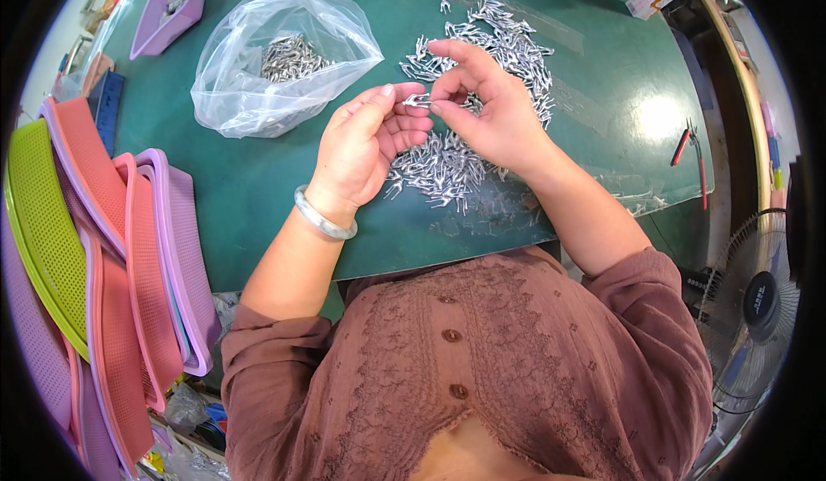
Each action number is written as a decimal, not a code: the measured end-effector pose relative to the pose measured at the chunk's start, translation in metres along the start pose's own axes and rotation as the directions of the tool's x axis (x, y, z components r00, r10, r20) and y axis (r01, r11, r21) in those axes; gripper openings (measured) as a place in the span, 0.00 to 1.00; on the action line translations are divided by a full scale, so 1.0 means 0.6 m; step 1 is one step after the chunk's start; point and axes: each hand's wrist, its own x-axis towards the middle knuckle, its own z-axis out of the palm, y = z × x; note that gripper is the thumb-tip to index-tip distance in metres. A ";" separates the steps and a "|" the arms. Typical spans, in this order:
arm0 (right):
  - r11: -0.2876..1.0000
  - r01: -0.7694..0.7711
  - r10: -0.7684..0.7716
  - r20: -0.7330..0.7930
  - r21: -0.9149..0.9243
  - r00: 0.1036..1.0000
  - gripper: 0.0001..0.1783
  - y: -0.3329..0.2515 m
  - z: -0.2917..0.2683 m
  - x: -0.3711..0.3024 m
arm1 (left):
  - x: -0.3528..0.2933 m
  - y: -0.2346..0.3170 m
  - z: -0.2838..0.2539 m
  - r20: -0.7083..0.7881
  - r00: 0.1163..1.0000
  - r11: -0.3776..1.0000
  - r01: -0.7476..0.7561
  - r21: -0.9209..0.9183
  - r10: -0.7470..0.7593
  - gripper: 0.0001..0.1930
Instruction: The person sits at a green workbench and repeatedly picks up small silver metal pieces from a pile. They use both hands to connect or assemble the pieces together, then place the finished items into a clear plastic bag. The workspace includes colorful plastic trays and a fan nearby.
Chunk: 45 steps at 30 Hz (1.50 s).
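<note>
A small silver forked metal piece (pixel 416 101) sits between my two hands above the green table. My right hand (pixel 499 111) pinches one end of it between thumb and forefinger, its other fingers curled. My left hand (pixel 357 141), with a pale bangle at the wrist, has its thumb and curved fingers at the other end. Exactly where the left fingertips press on it is hard to see. Beneath and beyond my hands spreads a loose pile of similar forked metal pieces (pixel 443 171), partly covered by my right hand.
Left of the pile stands an open clear plastic bag (pixel 228 77) with more metal pieces (pixel 292 58). A purple tray (pixel 163 29) is at the far left. Stacked plastic baskets (pixel 155 274) crowd the table's left side. Red-handled pliers (pixel 688 150) lie right; a fan (pixel 753 309) stands near.
</note>
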 end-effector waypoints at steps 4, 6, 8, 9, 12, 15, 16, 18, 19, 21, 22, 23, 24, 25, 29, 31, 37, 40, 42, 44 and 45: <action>0.999 0.049 -0.049 0.007 -0.005 0.999 0.23 -0.003 -0.007 0.002 | 0.002 0.001 -0.001 0.010 1.000 1.000 0.024 -0.012 -0.024 0.17; 0.997 0.044 -0.037 0.109 -0.069 0.993 0.20 -0.001 -0.016 0.006 | 0.002 0.001 -0.005 -0.007 0.999 0.999 0.034 -0.021 -0.035 0.16; 0.977 0.036 0.028 0.297 -0.211 0.954 0.18 0.001 -0.029 0.007 | 0.002 0.000 -0.010 -0.022 0.999 0.999 0.033 -0.009 -0.033 0.14; 0.966 0.089 0.002 0.349 -0.244 0.937 0.17 0.001 -0.028 0.006 | 0.002 0.000 -0.011 -0.029 0.999 0.999 0.033 -0.002 -0.033 0.13; 0.930 0.177 -0.006 0.469 -0.321 0.883 0.16 -0.004 -0.020 0.005 | -0.001 0.001 -0.009 -0.058 0.998 1.000 0.004 0.020 -0.003 0.10; 0.912 0.227 -0.056 0.444 -0.342 0.894 0.15 -0.004 -0.016 0.004 | -0.001 0.002 -0.011 -0.078 0.997 0.999 0.018 0.031 -0.015 0.07; 0.904 0.251 -0.077 0.446 -0.345 0.892 0.15 -0.004 -0.014 0.003 | -0.001 0.002 -0.011 -0.081 0.997 0.999 0.021 0.037 -0.018 0.07; 0.887 0.302 -0.123 0.451 -0.350 0.884 0.15 -0.003 -0.012 0.004 | -0.002 0.004 -0.010 -0.087 0.996 0.998 0.026 0.049 -0.021 0.06; 0.887 0.325 -0.147 0.465 -0.329 0.873 0.15 -0.004 -0.012 0.004 | 0.000 0.003 -0.009 -0.093 0.995 0.999 0.025 0.038 -0.021 0.06; 0.885 0.369 -0.196 0.492 -0.283 0.848 0.15 -0.007 -0.011 0.005 | 0.002 0.001 -0.010 -0.106 0.994 1.000 0.024 0.016 -0.022 0.05; 0.878 0.374 -0.186 0.507 -0.300 0.842 0.15 -0.004 -0.010 0.005 | 0.003 0.001 -0.010 -0.106 0.994 0.999 0.027 0.023 -0.024 0.05; 0.869 0.378 -0.174 0.519 -0.319 0.837 0.15 0.000 -0.010 0.002 | 0.002 0.000 -0.010 -0.103 0.994 0.999 0.030 0.030 -0.027 0.05; 0.860 0.383 -0.161 0.531 -0.338 0.832 0.16 0.003 -0.010 0.000 | 0.002 0.000 -0.010 -0.100 0.995 0.999 0.034 0.037 -0.030 0.05; 0.882 0.342 -0.164 0.471 -0.323 0.867 0.15 0.004 -0.009 -0.003 | 0.002 0.000 -0.010 -0.092 0.995 0.998 0.034 0.052 -0.029 0.05; 0.989 -0.115 0.092 0.224 0.093 0.970 0.13 0.007 -0.004 0.000 | 0.000 0.006 -0.005 -0.091 0.994 0.993 0.062 0.101 -0.053 0.04; 0.875 -0.334 0.284 0.188 0.350 0.940 0.12 0.004 -0.005 0.001 | -0.002 0.005 0.000 -0.075 0.994 0.986 0.091 0.139 -0.081 0.05; 0.752 -0.429 0.403 0.166 0.500 0.900 0.14 -0.010 -0.003 0.004 | -0.007 -0.005 0.007 -0.024 0.994 0.972 0.108 0.210 -0.105 0.04; 0.758 -0.405 0.393 0.138 0.511 0.909 0.14 -0.006 0.001 0.003 | -0.005 -0.010 0.009 -0.049 0.994 0.975 0.108 0.197 -0.100 0.04; 0.771 -0.378 0.368 0.126 0.512 0.921 0.15 -0.002 0.001 0.001 | -0.005 -0.008 0.009 -0.062 0.993 0.975 0.113 0.191 -0.103 0.04; 0.796 -0.360 0.343 0.128 0.487 0.931 0.15 0.000 -0.002 0.002 | -0.006 -0.007 0.009 -0.078 0.993 0.975 0.107 0.193 -0.093 0.04; 0.813 -0.355 0.331 0.136 0.461 0.934 0.16 0.000 -0.005 0.004 | -0.006 -0.006 0.008 -0.088 0.993 0.975 0.097 0.199 -0.081 0.04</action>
